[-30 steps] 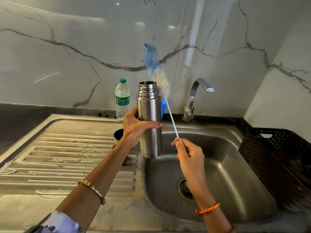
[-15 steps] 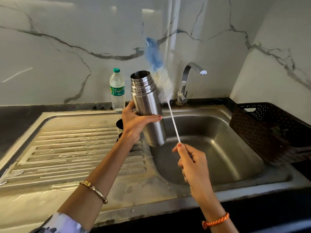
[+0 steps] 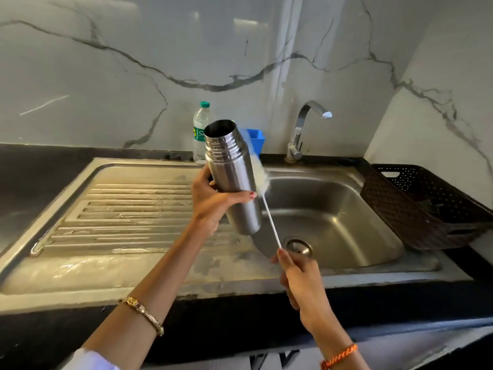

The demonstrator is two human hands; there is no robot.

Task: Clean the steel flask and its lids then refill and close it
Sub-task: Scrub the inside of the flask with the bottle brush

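Both hands are occupied: the left hand [image 3: 213, 202] grips the steel flask [image 3: 232, 177], mouth tilted up-left. The right hand [image 3: 298, 276] pinches the bottle brush [image 3: 270, 221], whose bristles lie behind the flask, beside its mouth rather than inside.

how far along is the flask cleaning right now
Done: the steel flask is open, no lid on its mouth. In hand: the left hand grips it tilted over the sink; the right hand holds the bottle brush, bristles outside the flask. Left: scrubbing inside, rinsing, lids, refilling, closing.

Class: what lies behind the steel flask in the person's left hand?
Behind the steel flask: the bottle brush, a blue container, a plastic water bottle. The flask covers part of each.
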